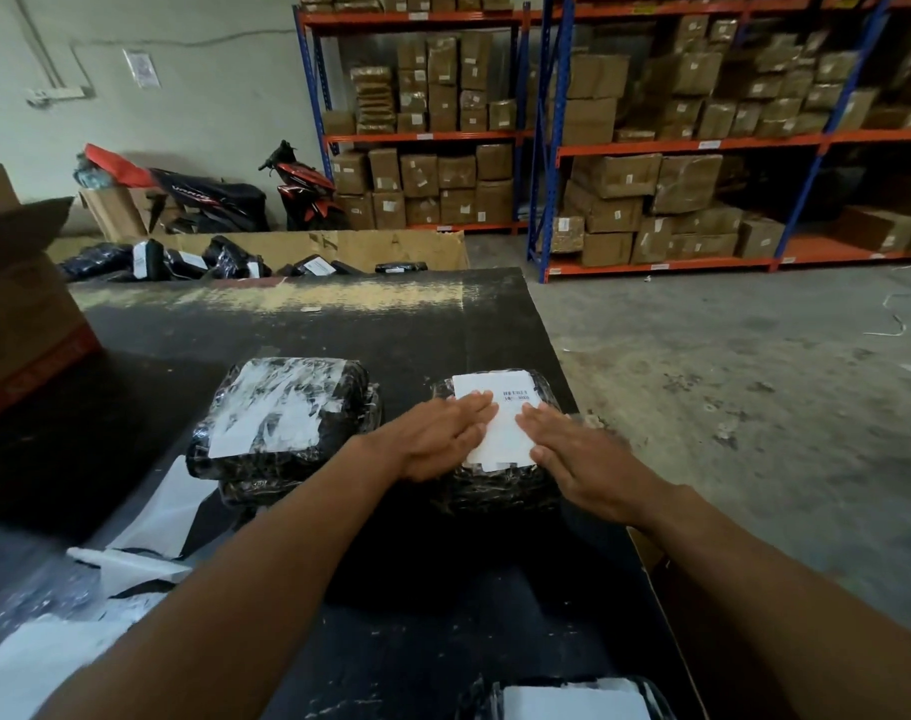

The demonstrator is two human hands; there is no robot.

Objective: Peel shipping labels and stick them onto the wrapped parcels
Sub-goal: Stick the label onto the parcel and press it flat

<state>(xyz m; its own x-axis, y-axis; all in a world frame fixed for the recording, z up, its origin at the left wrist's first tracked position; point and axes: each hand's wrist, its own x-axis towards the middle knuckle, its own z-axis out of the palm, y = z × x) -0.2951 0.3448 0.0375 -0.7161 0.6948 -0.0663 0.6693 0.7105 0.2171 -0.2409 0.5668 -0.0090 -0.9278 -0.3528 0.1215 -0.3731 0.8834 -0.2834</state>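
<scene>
A warehouse; steel racks (pixel 677 142) stacked with cartons (pixel 614 174).

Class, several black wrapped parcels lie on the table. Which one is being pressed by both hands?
The right-hand parcel, near the table edge: left hand and right hand lie flat on its white label. The parcel to its left is untouched.

Black table (pixel 391 324): wrapped parcels (pixel 287 413), cardboard box (pixel 22 314).

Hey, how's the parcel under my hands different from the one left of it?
The right parcel has a clean white label, pressed flat by the left hand and right hand; the left parcel lies untouched, its white patch streaked. The left parcel looks wider. Both are wrapped in black plastic.
</scene>
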